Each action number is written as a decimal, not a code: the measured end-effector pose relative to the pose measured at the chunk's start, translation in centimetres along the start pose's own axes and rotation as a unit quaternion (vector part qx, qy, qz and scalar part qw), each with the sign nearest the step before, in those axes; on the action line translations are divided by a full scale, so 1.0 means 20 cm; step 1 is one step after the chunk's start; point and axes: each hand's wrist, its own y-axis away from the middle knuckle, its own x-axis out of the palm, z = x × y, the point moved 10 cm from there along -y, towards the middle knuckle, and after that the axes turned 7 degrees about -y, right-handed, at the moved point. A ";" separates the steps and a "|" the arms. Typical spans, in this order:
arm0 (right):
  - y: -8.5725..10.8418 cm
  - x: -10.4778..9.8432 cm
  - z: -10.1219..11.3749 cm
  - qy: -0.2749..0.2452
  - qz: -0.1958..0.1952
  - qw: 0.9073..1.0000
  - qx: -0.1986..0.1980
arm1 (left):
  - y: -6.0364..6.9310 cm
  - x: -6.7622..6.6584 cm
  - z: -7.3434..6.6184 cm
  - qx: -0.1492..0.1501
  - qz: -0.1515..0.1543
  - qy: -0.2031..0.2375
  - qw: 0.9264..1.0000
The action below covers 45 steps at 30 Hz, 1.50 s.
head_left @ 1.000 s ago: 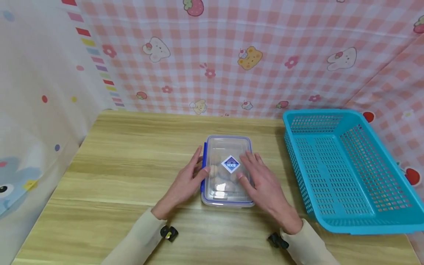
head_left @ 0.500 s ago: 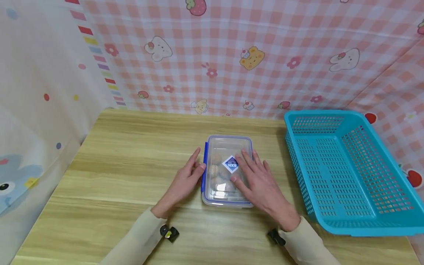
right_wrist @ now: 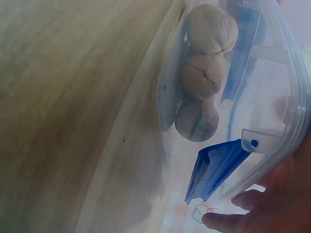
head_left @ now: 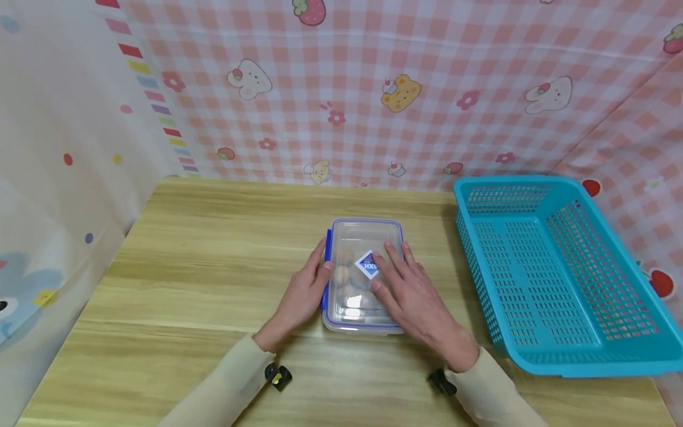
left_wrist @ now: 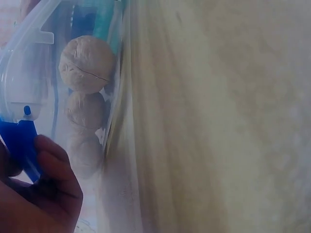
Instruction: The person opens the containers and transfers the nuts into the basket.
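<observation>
Right fingers partly hide the label, and the head view's edge crops the basket.

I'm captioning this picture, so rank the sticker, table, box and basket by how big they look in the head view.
Largest to smallest:
1. Table, even though the frame's bottom edge cuts it off
2. Basket
3. Box
4. Sticker, partly covered by the right hand, yet plainly smallest

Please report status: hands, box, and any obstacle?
Left hand at left latch; right hand on lid.
Box covered; right latch hanging open.
No obstacle seen; basket apart.
</observation>
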 end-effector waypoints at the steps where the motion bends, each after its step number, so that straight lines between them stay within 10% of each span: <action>1: 0.00 0.00 0.00 0.000 -0.003 1.000 -0.003 | 0.00 0.00 -0.01 0.006 -0.004 -0.009 1.000; 10: 0.00 0.00 0.01 -0.007 -0.021 0.999 -0.027 | 0.01 -0.01 -0.09 0.069 -0.032 -0.115 0.990; 20: 0.01 0.00 0.01 -0.006 -0.013 1.000 -0.018 | 0.00 0.00 -0.09 0.040 -0.001 -0.150 0.988; 34: 0.02 -0.02 0.04 -0.004 -0.040 0.998 -0.057 | 0.00 -0.07 -0.04 0.061 -0.006 -0.098 0.993; 45: 0.01 -0.01 0.04 -0.009 -0.039 0.998 -0.053 | 0.01 -0.13 0.04 0.009 0.009 -0.066 0.998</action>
